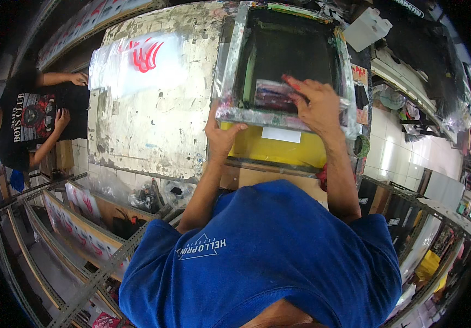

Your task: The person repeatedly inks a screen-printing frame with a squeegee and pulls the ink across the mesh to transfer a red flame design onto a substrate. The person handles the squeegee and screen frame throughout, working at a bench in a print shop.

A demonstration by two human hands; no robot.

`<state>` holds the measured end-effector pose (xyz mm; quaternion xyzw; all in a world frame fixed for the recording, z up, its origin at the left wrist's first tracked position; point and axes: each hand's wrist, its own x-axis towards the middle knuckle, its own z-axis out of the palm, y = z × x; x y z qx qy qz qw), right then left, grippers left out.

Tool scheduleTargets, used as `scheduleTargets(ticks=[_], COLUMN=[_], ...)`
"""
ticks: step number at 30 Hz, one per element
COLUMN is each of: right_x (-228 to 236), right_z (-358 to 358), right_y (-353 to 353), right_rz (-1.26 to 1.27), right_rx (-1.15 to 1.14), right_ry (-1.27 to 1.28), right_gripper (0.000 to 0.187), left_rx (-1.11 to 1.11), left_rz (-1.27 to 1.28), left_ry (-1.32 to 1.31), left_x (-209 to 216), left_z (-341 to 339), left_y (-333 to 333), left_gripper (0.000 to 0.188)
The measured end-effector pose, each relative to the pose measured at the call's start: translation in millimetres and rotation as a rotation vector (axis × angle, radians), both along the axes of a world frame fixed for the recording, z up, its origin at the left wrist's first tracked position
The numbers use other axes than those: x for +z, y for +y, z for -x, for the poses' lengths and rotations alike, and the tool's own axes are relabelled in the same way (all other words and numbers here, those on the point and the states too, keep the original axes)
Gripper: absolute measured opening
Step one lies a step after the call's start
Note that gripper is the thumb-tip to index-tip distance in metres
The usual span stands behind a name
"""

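Observation:
In front of me a screen printing frame [284,117] with a dark mesh and ink-stained edges lies over a yellow board [249,146]. My left hand [221,135] grips the frame's near left corner, its thumb along the near edge and its other fingers partly hidden. A squeegee [272,94], slightly blurred, rests on the mesh near that edge. My right hand [318,105] is closed on the squeegee, with red ink on the fingers. A white sheet [281,135] shows on the yellow board just below the frame.
Left of the frame, a paint-worn table [153,128] bears clear plastic sheets [178,63] with red prints. Another person [36,117] sits or stands at its left side. A white plastic container [367,30] stands behind right. Metal racks [82,290] flank me.

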<state>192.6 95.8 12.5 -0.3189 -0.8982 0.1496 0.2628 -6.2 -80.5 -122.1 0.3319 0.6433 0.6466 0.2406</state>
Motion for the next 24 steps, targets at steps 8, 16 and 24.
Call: scheduleTargets(ticks=[8,16,24], right_x=[-94,-118,-128], right_z=[11,54,83], right_y=[0,139,288], right_rz=[0.064,-0.191,-0.243], right_rx=[0.014,-0.096,-0.051], right_ry=[-0.365,-0.177,-0.134], right_gripper=[0.072,0.071,0.060], left_rx=[0.102,0.104,0.085], left_rz=[0.271,0.291,0.283], left_ry=[0.747,0.698,0.640], left_x=[-19,-6,-9], left_z=[0,-3,-6], left_y=[-18,-17,-21], left_gripper=[0.083,0.070,0.077])
